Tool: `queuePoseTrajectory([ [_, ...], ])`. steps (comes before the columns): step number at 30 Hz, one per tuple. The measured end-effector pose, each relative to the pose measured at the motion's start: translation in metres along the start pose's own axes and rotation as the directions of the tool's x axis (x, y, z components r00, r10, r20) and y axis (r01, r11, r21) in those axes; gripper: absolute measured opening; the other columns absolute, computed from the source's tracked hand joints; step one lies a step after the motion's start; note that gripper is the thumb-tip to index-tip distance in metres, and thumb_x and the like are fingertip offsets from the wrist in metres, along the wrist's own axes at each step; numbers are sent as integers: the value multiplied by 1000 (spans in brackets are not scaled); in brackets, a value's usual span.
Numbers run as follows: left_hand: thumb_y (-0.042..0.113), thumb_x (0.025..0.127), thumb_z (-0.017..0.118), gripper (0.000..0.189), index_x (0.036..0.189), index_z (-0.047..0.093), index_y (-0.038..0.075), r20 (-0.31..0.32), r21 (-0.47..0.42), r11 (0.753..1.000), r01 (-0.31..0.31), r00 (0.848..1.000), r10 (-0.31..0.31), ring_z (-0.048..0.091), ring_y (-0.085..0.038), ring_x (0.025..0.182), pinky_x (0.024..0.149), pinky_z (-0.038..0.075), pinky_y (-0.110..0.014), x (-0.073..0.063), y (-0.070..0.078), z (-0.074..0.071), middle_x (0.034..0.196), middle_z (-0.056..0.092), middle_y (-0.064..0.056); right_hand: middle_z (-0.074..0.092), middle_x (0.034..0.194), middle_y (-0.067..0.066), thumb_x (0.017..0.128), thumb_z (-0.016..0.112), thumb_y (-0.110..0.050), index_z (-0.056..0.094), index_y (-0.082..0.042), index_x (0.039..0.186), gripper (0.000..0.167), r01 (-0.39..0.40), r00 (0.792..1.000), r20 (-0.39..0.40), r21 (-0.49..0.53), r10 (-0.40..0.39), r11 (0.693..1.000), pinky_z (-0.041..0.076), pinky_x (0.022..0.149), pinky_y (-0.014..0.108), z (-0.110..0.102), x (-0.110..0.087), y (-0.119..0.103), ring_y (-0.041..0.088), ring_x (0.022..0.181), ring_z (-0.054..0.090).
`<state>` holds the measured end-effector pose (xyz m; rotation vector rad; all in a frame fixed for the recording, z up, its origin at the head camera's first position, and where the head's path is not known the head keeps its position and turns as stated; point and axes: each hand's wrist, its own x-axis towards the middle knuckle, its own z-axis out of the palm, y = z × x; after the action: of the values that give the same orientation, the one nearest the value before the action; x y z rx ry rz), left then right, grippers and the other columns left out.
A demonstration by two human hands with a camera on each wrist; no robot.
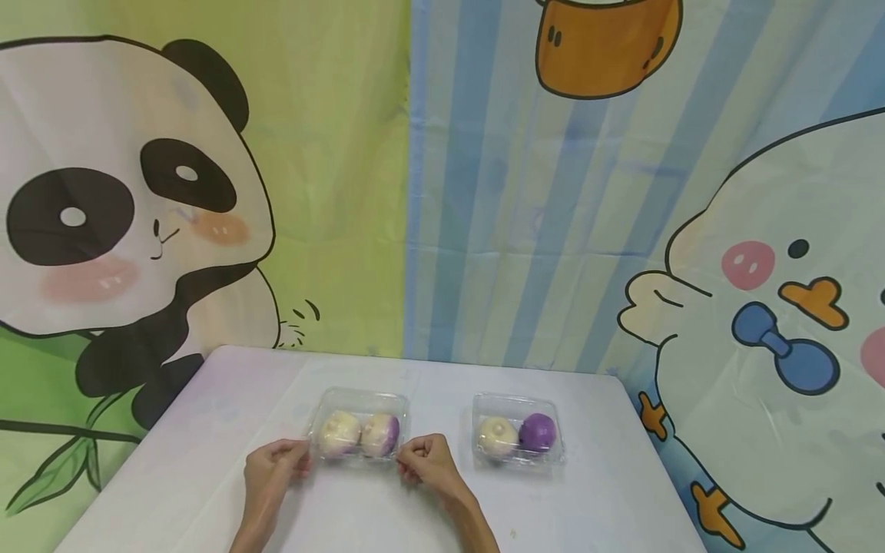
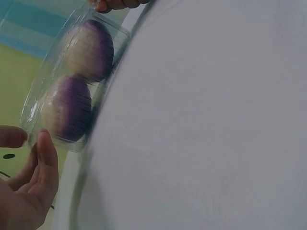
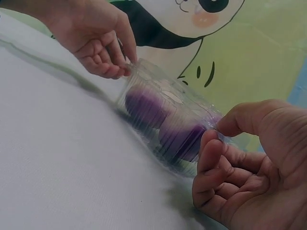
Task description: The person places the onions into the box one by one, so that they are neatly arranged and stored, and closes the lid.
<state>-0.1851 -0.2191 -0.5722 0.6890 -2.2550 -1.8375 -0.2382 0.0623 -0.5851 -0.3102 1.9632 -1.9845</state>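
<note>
A clear plastic clamshell box [image 1: 359, 398] stands on the white table, two white-and-purple turnips [image 1: 340, 435] inside it. At its left front corner my left hand [image 1: 275, 468] pinches the rim between thumb and fingers. My right hand [image 1: 430, 463] pinches the rim at the right front corner. In the left wrist view the turnips [image 2: 72, 108] show through the ribbed plastic, and my left hand [image 2: 29, 184] is at the near corner. The right wrist view shows both hands on opposite ends of the box [image 3: 144, 108], with my right hand [image 3: 249, 167] nearest the camera.
To the right stands a second clear box [image 1: 518, 402], holding a cream-coloured round vegetable [image 1: 498, 438] and a purple one [image 1: 537, 432]. A cartoon-printed curtain [image 1: 477, 192] hangs behind the white table [image 1: 601, 491].
</note>
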Motion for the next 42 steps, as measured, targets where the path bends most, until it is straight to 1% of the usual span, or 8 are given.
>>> queuePoseTrajectory([
  [5, 18, 109, 63, 32, 105, 75, -11, 55, 43, 999, -22, 998, 20, 73, -13, 64, 60, 64, -22, 0, -4, 0, 81, 79, -7, 69, 65, -7, 92, 70, -6, 73, 17, 93, 23, -14, 1000, 8, 12, 14, 1000, 50, 51, 10, -1, 1, 3, 2, 55, 60],
  [13, 19, 113, 59, 33, 109, 72, -11, 115, 20, 1000, -17, 993, 15, 68, -10, 67, 61, 62, -22, 2, -10, 1, 84, 75, -4, 69, 67, -4, 92, 72, -5, 75, 11, 91, 16, -30, 1000, -7, 11, 30, 999, 52, 52, 12, -1, 1, 1, 4, 56, 61],
  [17, 19, 113, 58, 32, 109, 72, -10, 133, 12, 1000, -12, 991, 10, 67, -10, 68, 62, 62, -22, 5, -12, 1, 85, 74, -3, 68, 67, -4, 92, 70, -3, 74, 14, 93, 17, -30, 999, -12, 11, 31, 999, 52, 53, 13, -1, 0, 0, 5, 57, 61],
  [23, 16, 113, 58, 30, 109, 71, -10, 137, -11, 1000, 7, 991, -6, 67, -10, 70, 62, 61, -22, 6, -13, 2, 85, 73, -3, 68, 67, -5, 91, 69, -6, 73, 16, 94, 22, -28, 1000, -7, 7, 28, 1000, 53, 54, 11, -1, 1, 2, 4, 57, 61],
  [27, 16, 112, 59, 29, 108, 72, -10, 128, -22, 1000, 12, 992, -9, 67, -10, 69, 62, 61, -22, 6, -13, 2, 85, 73, -3, 68, 67, -7, 91, 68, -7, 75, 7, 90, 16, -18, 1000, 4, 13, 18, 1000, 53, 55, 10, -1, 0, 1, 3, 57, 61],
  [29, 15, 112, 59, 29, 108, 72, -10, 127, -18, 1000, 13, 992, -11, 67, -10, 70, 62, 61, -22, 6, -13, 3, 85, 74, -4, 68, 67, -7, 91, 68, -6, 75, 7, 90, 14, -19, 1000, 0, 17, 19, 1000, 53, 54, 10, -1, 0, 1, 2, 57, 61],
  [35, 17, 112, 57, 30, 107, 72, -9, 120, -2, 1000, 21, 993, -21, 68, -11, 70, 62, 61, -22, 7, -9, 6, 85, 74, -3, 68, 67, -4, 92, 70, -5, 74, 15, 95, 20, -32, 999, -25, 26, 33, 999, 53, 55, 12, -2, 0, 0, 4, 58, 60],
  [42, 17, 112, 59, 30, 107, 72, -9, 124, -22, 1000, -10, 992, 13, 68, -11, 69, 62, 61, -22, 14, -7, 15, 84, 75, -4, 67, 65, -6, 95, 70, -10, 73, 18, 96, 28, -22, 997, -76, 4, 22, 1000, 52, 53, 13, -5, 5, 3, 3, 56, 58],
])
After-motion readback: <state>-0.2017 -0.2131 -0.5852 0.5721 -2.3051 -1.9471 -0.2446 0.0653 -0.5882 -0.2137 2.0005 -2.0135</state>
